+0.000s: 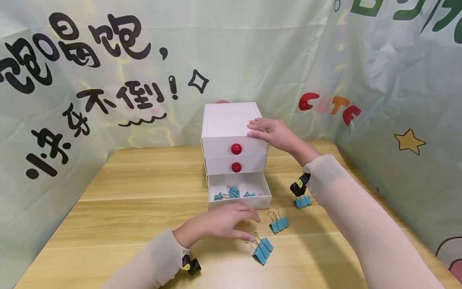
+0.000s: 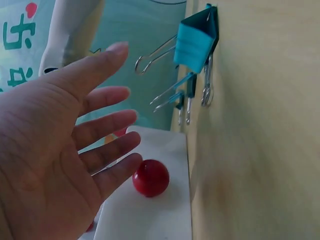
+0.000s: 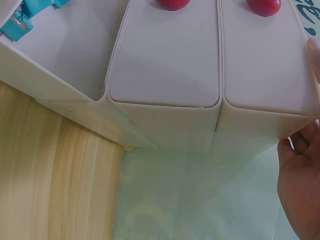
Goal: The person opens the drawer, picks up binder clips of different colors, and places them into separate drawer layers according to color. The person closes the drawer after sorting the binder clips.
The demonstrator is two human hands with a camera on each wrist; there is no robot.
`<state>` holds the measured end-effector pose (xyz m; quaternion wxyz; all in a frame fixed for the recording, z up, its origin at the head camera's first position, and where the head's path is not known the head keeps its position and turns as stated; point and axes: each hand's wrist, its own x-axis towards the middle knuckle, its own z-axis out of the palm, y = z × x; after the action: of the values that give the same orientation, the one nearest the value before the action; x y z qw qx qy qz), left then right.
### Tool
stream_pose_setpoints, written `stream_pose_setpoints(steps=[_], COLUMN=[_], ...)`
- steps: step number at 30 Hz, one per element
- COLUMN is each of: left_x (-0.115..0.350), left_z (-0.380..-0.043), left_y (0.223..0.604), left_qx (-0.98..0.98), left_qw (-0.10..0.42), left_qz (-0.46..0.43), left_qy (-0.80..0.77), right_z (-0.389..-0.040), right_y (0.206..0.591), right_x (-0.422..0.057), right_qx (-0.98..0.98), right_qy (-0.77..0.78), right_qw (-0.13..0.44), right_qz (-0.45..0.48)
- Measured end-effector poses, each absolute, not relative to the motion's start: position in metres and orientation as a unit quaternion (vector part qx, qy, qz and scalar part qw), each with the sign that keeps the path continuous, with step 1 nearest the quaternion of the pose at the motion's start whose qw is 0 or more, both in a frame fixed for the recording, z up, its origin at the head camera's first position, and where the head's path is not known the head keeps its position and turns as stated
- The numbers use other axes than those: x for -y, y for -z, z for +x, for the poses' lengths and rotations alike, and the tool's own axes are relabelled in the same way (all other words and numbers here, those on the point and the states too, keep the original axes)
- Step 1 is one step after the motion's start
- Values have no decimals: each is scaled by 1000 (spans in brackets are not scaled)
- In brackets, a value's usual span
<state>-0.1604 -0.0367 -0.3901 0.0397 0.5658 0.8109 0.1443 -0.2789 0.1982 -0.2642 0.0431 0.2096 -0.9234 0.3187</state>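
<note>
A white three-drawer box (image 1: pixel 231 120) stands on the table with red knobs on its drawers. Its bottom drawer (image 1: pixel 266 201) is pulled out, with several teal binder clips (image 1: pixel 234 192) inside. My right hand (image 1: pixel 276 133) rests on the box's top right edge, fingers extended over the lid. In front of the open drawer hovers my left hand (image 1: pixel 223 220), fingers spread and palm bare in the left wrist view. Its thumb is close to the handles of the nearest teal binder clip (image 1: pixel 263 251). A second binder clip (image 1: pixel 279 224) lies just behind that one.
A third binder clip (image 1: pixel 302 201) lies farther right, partly behind the right wrist's camera (image 1: pixel 300 184). The wooden table (image 1: pixel 144 192) is bordered by a printed pale green cloth (image 1: pixel 252 52) behind and at the sides.
</note>
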Motion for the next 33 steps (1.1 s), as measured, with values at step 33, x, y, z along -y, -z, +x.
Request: stream_pose_setpoints(steps=[33], left_x=[7], left_z=[-146], left_y=[411], left_qx=[-781], left_qw=[105], left_qz=[610], left_qy=[-85], right_z=[-283], right_y=[266], right_x=[-201], right_qx=[922], right_qy=[-321], right_qw=[42], right_qz=[212])
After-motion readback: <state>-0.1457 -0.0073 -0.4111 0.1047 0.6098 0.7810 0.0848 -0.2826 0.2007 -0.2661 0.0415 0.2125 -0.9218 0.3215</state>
